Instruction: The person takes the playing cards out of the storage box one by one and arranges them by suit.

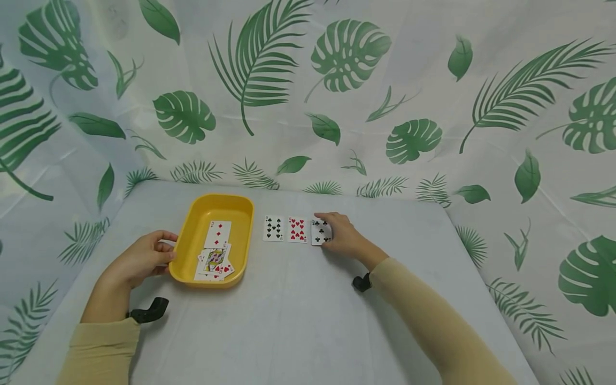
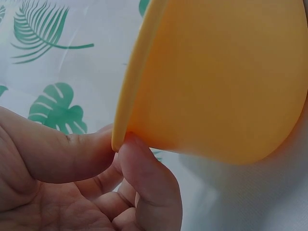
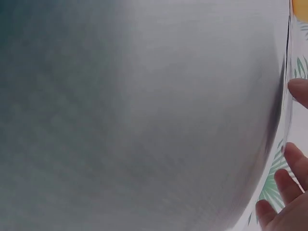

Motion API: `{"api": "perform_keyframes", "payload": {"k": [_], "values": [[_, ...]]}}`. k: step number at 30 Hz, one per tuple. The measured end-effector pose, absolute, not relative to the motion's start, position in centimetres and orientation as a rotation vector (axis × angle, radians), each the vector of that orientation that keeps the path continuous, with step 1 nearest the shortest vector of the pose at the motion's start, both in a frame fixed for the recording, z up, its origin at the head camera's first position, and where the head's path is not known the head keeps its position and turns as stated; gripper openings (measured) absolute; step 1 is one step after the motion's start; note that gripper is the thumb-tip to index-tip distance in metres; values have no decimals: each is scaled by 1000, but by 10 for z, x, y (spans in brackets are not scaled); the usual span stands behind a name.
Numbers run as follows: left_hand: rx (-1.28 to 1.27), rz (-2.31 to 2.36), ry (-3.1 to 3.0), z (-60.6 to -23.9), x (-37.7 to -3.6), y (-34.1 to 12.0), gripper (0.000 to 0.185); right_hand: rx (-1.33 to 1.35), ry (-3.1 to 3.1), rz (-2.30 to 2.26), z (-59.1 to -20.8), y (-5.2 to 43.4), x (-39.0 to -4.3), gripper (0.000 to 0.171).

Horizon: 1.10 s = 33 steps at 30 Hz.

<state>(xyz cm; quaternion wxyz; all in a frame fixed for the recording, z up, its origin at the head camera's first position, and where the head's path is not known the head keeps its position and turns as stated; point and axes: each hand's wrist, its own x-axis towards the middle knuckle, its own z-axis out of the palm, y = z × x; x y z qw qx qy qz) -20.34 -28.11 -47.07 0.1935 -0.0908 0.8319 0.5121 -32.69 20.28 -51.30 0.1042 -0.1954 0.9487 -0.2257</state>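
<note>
**Third card going down beside the tray**

Your left hand [image 1: 144, 258] pinches the near-left rim of the shallow yellow plastic tray [image 1: 192, 214], thumb and forefinger [image 2: 149, 178] closed on its lip. To the tray's right, your right hand [image 1: 343, 236] presses loosely curved fingers on the black clubs playing card [image 1: 320, 232], last in a row of three on the grey desk [image 1: 298, 315]. Drag those fingers and the card could skid into its red neighbour [image 1: 297, 230]; tug the rim and the tray's loose cards [image 1: 215, 255] may shift.
</note>
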Motion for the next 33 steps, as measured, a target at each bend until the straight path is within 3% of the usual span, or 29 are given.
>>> {"api": "perform_keyframes", "payload": {"k": [33], "values": [[-243,1455,2324,-471,-203,-281,53,-591,2856,-568,-500,172,-331,89]]}}
